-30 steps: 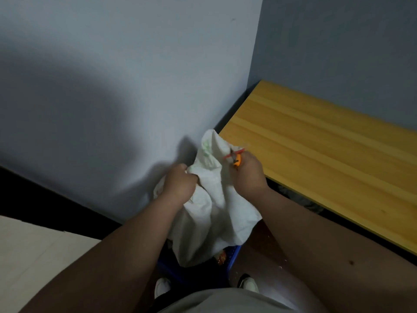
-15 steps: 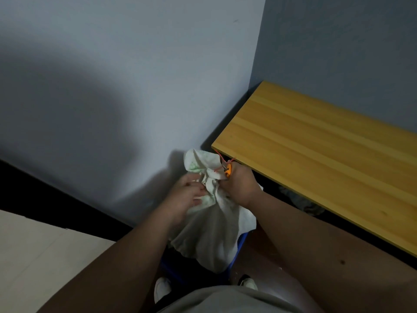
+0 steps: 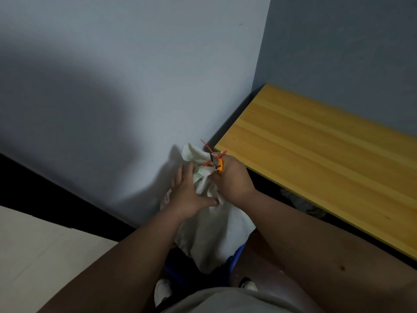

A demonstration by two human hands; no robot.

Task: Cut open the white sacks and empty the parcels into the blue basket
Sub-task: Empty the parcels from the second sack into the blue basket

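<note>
A crumpled white sack (image 3: 209,231) hangs over the blue basket (image 3: 235,256), whose rim shows only at the sack's lower right. My right hand (image 3: 233,179) grips the sack's bunched top together with a small orange cutter (image 3: 219,164), and a red tie (image 3: 211,152) sticks up there. My left hand (image 3: 188,193) lies flat against the sack's left side, fingers straight, thumb stretched toward the right hand. No parcels are visible.
A yellow wooden tabletop (image 3: 316,159) runs along the right, close to my right hand. A pale wall (image 3: 135,86) stands right behind the sack. A beige surface (image 3: 33,256) lies at lower left. My white shoes (image 3: 162,290) flank the basket.
The sack has dropped lower toward the basket. My left hand went from gripping the sack to lying flat on it with straight fingers. The right hand kept its hold on the cutter and the sack's top.
</note>
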